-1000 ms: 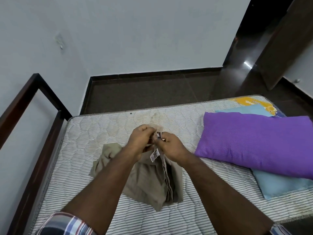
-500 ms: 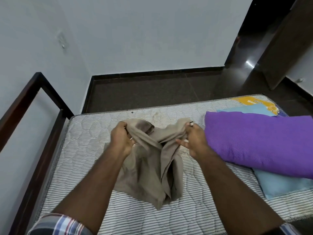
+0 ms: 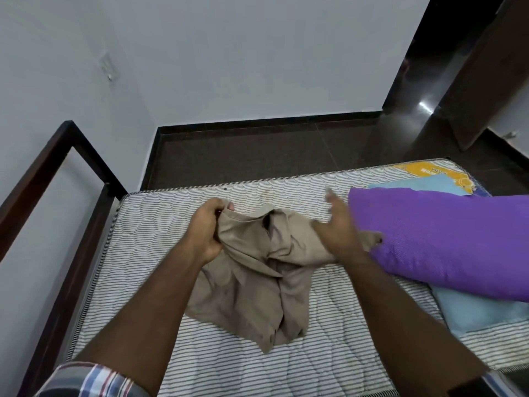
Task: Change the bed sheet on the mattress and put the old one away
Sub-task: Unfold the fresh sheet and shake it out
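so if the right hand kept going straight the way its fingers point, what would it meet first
Probably bare striped mattress near its far edge: the open right hand points up and away, just left of the purple textured pillow. Depth is unclear, and it may brush the pillow's corner.

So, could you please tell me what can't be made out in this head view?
- Right hand: motion-blurred, so whether its fingers touch the beige cloth is unclear.
- Light blue pillow: mostly hidden under the purple pillow, which the right edge cuts off.
- Yellow label on the mattress: print too small to read.
- Left hand: its fingertips are buried in the cloth it grips.
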